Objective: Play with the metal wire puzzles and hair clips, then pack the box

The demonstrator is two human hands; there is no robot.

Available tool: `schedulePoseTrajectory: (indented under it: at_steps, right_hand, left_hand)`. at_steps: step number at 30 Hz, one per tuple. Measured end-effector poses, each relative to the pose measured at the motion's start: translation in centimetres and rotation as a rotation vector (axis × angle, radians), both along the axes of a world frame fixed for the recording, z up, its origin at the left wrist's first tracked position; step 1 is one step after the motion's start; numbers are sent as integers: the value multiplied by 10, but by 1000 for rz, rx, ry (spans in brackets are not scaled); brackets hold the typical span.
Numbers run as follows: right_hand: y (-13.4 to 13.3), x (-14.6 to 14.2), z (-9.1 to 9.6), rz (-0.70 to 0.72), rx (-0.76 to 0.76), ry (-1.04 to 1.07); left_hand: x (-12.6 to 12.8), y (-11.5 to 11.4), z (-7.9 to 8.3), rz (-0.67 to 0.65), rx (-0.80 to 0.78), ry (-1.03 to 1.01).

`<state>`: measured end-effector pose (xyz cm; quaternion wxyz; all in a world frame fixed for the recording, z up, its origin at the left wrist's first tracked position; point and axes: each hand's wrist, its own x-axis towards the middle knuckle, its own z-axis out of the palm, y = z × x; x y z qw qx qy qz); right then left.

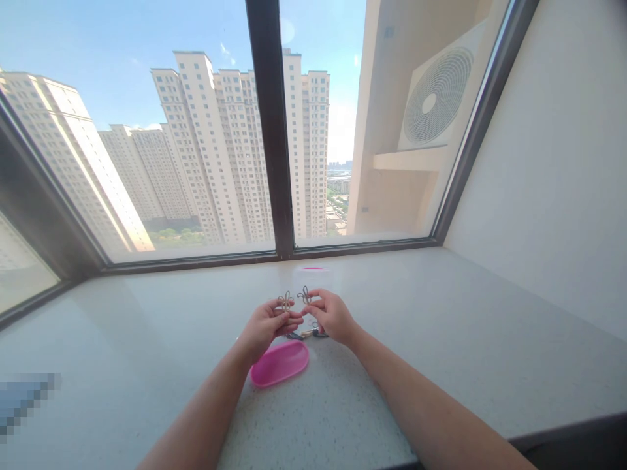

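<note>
My left hand (267, 324) pinches a gold, flower-shaped wire piece (285, 301), which stands up above the fingertips. Close to its right, my right hand (332, 314) holds a dark, flower-shaped wire piece (305, 296) between thumb and fingers. The two pieces look like hair clips, but their exact kind is too small to make out. Under the hands lie several small dark and light pieces (304, 335), partly hidden by the fingers. A pink oblong tray (295, 370) sits on the speckled sill, just below my left hand and partly covered by it.
Behind the hands is a whitish object with a pink strip (312, 268) near the window frame (283, 196). A white wall (543, 163) bounds the sill (441, 365) on the right. At the left edge is a pixelated patch (22, 398).
</note>
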<state>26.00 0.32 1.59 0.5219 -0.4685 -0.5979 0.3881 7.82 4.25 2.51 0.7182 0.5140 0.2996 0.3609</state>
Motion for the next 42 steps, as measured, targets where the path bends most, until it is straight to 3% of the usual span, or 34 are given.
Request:
schedulePoseTrajectory:
  at_steps: [15,42]
  right_hand:
    - [3,2,-3,26,-11,30]
    - [5,4,-1,32,-17,100]
  left_hand:
    - [6,-1,-4,85,39,26]
    - [10,-4,0,113,26,103]
